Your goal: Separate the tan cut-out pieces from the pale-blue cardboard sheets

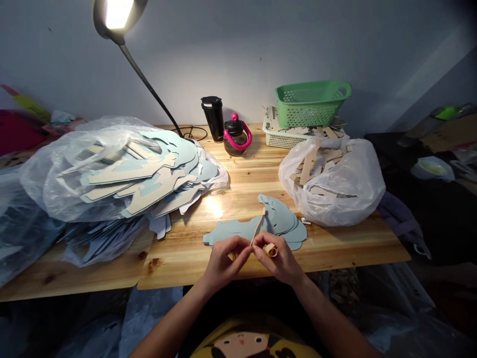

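Over the table's front edge, my left hand [226, 258] and my right hand [281, 263] meet with fingertips pinched together. Between them they grip the lower end of a thin beige strip [258, 226], which stands up slanting to the right. A curled beige piece [271, 249] is tucked in my right hand's fingers. Just beyond the hands lie flat light-blue cut-out sheets [231, 227], with several more blue cut-outs [281, 219] overlapping at the right. My fingers hide the strip's lower tip.
At the left, a clear plastic bag [48, 174] spills blue-and-beige cut-outs [149, 174]. A plastic bag of beige scraps [350, 174] stands at the right. Behind are a green basket [313, 109] on a white basket [279, 139], a black tumbler [213, 119], a pink-handled bottle [235, 141] and a lamp [145, 82].
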`<action>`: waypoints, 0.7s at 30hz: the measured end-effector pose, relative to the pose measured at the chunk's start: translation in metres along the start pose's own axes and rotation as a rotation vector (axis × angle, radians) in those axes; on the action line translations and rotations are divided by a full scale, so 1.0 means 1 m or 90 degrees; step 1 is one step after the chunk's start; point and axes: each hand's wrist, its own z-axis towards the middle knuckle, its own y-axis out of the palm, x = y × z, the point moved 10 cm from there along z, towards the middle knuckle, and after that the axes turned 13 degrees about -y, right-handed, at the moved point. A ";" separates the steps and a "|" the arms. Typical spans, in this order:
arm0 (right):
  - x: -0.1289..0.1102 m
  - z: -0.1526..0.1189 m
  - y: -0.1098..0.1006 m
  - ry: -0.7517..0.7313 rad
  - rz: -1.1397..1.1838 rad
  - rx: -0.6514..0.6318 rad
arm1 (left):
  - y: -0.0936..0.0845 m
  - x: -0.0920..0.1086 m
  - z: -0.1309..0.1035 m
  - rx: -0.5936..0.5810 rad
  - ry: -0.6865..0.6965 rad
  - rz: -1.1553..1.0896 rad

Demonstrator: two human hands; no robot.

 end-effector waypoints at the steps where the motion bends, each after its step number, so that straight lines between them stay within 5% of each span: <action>1: 0.004 -0.001 0.001 0.008 0.015 0.001 | -0.001 -0.004 0.000 0.000 -0.019 -0.006; 4: 0.033 -0.009 0.003 0.107 0.164 0.046 | -0.008 -0.016 0.000 0.007 -0.074 -0.043; 8: 0.072 -0.029 -0.003 0.270 0.404 0.210 | -0.021 -0.032 -0.001 0.013 -0.127 -0.097; 14: 0.087 -0.052 -0.036 0.343 0.501 0.409 | -0.039 -0.035 -0.004 0.045 -0.110 -0.056; 18: 0.089 -0.054 -0.059 0.315 0.505 0.483 | -0.042 -0.020 -0.011 0.067 -0.019 0.058; 21: 0.087 -0.054 -0.080 0.261 0.395 0.514 | -0.044 0.005 -0.028 0.152 0.140 0.203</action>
